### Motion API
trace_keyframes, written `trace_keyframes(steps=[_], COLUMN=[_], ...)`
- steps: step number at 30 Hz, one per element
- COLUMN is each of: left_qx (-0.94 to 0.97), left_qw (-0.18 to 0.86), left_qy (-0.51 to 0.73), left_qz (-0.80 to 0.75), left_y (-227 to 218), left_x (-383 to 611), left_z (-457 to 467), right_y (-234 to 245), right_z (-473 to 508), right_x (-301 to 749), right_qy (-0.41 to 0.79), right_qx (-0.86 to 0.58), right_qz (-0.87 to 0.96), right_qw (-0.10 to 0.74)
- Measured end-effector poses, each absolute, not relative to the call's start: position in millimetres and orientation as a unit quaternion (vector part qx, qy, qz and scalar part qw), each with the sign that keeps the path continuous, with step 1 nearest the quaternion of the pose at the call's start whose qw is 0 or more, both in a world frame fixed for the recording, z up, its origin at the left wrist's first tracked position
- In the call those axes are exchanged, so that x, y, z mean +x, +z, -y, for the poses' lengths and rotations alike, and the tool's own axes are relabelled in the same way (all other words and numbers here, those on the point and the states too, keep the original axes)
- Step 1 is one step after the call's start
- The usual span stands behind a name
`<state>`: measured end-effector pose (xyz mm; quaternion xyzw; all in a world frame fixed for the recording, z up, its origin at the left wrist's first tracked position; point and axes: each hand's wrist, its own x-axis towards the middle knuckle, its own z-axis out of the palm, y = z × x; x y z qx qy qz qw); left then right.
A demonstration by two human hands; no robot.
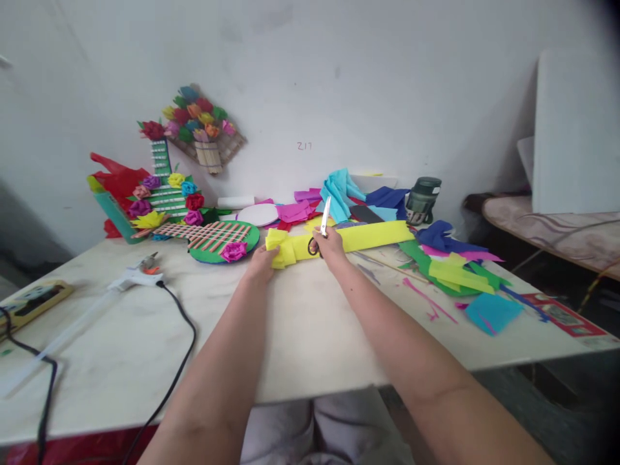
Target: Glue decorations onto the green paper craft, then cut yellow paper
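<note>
A long strip of yellow paper (372, 235) lies across the far middle of the table (300, 323), folded at its left end. My left hand (263, 261) pinches that folded end, fingers closed on it. My right hand (329, 245) is closed round the black handles of a pair of scissors (325, 216), whose blades point up and away over the strip.
A glue gun (138, 274) with a black cord (179, 323) lies at the left. Paper-flower crafts (169, 194) stand at the back left, a green disc with sticks (223, 240) near them. Coloured paper scraps (450, 268) cover the right; a dark jar (422, 200) stands behind.
</note>
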<state>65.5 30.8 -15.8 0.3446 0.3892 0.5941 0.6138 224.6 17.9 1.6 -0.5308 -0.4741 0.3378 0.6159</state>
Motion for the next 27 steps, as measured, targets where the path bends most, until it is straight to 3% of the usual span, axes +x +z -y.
trace_keyframes(steps=[7, 18, 27], left_qx=[0.339, 0.301, 0.256], left_qw=[0.612, 0.629, 0.645], left_qy=[0.605, 0.615, 0.627], left_qz=[-0.379, -0.369, -0.355], left_y=[-17, -10, -9], left_x=[61, 62, 59], left_z=[-34, -30, -36], right_y=[-7, -6, 5], right_z=[-5, 1, 12], right_x=[204, 204, 183], right_qy=[0.427, 0.441, 0.563], right_qx=[-0.543, -0.593, -0.491], right_qz=[0.377, 0.339, 0.200], right_qw=[0.617, 0.582, 0.634])
